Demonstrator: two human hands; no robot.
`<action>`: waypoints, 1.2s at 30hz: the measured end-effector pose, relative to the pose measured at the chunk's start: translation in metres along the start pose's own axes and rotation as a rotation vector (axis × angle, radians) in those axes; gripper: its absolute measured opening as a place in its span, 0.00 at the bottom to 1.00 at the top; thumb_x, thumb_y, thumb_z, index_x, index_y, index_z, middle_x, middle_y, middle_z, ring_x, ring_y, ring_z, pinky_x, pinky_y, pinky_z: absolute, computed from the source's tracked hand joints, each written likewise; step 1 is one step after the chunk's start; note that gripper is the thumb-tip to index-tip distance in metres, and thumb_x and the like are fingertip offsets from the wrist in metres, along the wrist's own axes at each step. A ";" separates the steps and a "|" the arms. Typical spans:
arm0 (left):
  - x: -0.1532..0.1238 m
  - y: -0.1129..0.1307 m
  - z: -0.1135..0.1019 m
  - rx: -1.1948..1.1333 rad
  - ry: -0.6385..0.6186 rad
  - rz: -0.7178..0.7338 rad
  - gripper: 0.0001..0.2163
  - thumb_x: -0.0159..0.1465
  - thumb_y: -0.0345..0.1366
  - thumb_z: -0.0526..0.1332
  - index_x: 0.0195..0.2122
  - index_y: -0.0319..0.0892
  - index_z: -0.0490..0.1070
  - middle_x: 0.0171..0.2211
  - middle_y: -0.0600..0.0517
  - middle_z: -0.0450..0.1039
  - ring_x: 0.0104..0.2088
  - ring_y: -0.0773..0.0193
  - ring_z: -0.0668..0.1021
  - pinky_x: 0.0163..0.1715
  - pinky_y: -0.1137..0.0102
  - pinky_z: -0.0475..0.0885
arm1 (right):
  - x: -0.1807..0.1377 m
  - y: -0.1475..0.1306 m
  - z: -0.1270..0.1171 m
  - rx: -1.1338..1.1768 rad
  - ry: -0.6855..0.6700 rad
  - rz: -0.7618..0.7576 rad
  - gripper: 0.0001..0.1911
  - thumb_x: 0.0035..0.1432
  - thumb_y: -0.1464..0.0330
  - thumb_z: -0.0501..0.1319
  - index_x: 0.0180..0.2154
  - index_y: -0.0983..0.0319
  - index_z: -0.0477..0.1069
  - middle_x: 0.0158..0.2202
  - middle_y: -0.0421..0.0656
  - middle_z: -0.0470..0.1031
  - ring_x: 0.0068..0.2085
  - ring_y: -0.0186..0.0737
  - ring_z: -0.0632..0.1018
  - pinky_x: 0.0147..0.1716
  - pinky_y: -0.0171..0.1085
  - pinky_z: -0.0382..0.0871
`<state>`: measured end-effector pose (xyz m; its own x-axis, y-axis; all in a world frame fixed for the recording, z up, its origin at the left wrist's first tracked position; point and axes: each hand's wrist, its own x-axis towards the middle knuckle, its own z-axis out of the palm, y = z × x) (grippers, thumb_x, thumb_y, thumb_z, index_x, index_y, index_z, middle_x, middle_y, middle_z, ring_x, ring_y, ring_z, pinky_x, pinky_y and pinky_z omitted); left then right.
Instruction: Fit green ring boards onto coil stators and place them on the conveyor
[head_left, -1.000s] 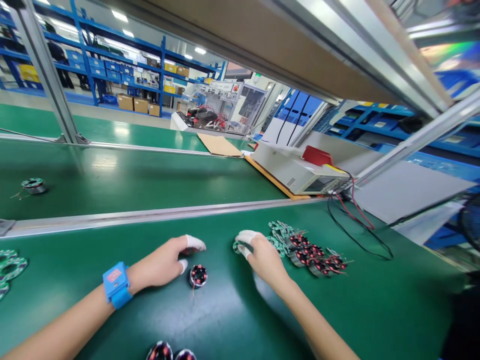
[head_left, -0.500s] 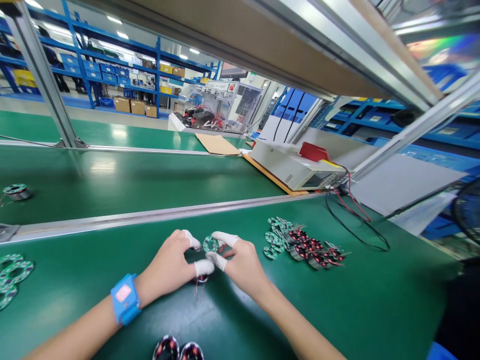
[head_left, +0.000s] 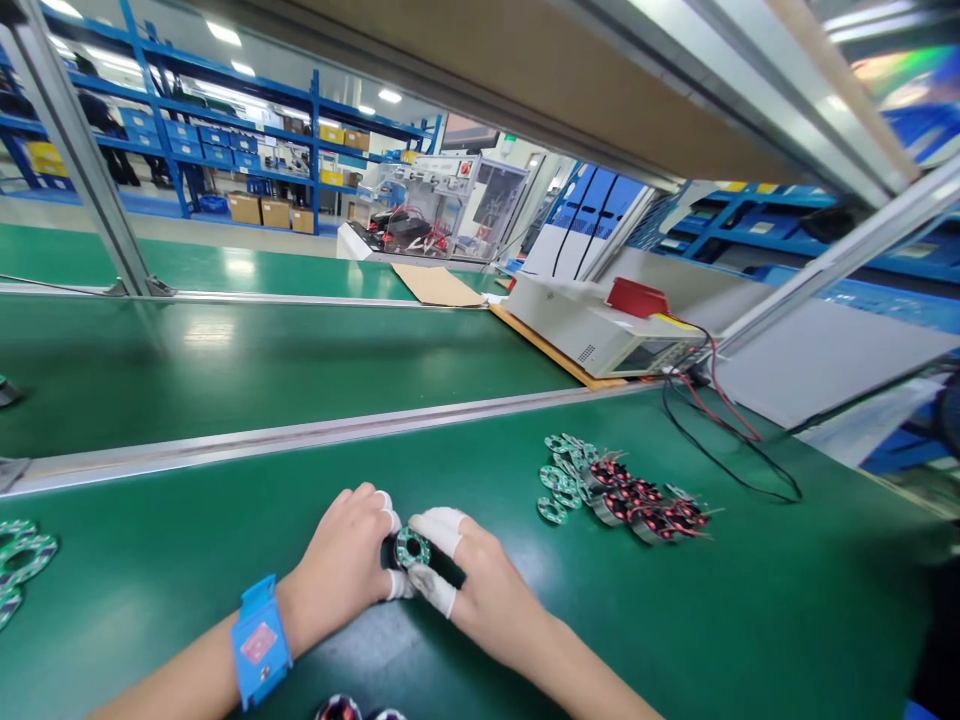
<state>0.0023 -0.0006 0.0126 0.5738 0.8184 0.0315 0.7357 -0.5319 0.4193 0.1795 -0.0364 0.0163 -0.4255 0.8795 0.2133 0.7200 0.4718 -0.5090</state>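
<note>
My left hand [head_left: 341, 565] and my right hand [head_left: 480, 590] meet near the front of the green bench mat [head_left: 750, 620]. Both wear white finger cots. Between their fingertips sits a small round coil part topped by a green ring-shaped circuit board [head_left: 412, 548]. Both hands pinch this part, which rests on or just above the mat. A blue wrist strap [head_left: 260, 640] is on my left wrist. To the right lies a pile of green ring boards [head_left: 559, 478] and red-wound coils [head_left: 645, 505].
Two more coils [head_left: 360, 711] show at the bottom edge. Green ring boards [head_left: 19, 560] lie at the far left. A conveyor belt [head_left: 262, 360] runs beyond a metal rail [head_left: 300, 435]. A white test instrument [head_left: 607, 335] with red and black leads [head_left: 720, 430] stands at right.
My hands dropped lower and nearer to me, bringing the green ring board down onto the dark coil part. The coil on the conveyor slid out of view to the left.
</note>
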 end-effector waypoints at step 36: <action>-0.023 0.013 0.000 0.299 0.021 0.429 0.12 0.62 0.22 0.48 0.34 0.39 0.70 0.35 0.47 0.72 0.35 0.59 0.74 0.37 0.66 0.73 | 0.001 0.016 0.002 0.481 -0.082 0.010 0.19 0.52 0.72 0.59 0.47 0.64 0.66 0.45 0.48 0.71 0.46 0.41 0.72 0.48 0.42 0.66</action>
<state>-0.0016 -0.0266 0.0176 0.8410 0.5161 0.1626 0.5087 -0.8565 0.0875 0.1890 -0.0281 0.0066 -0.4754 0.8670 0.1494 0.3980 0.3634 -0.8423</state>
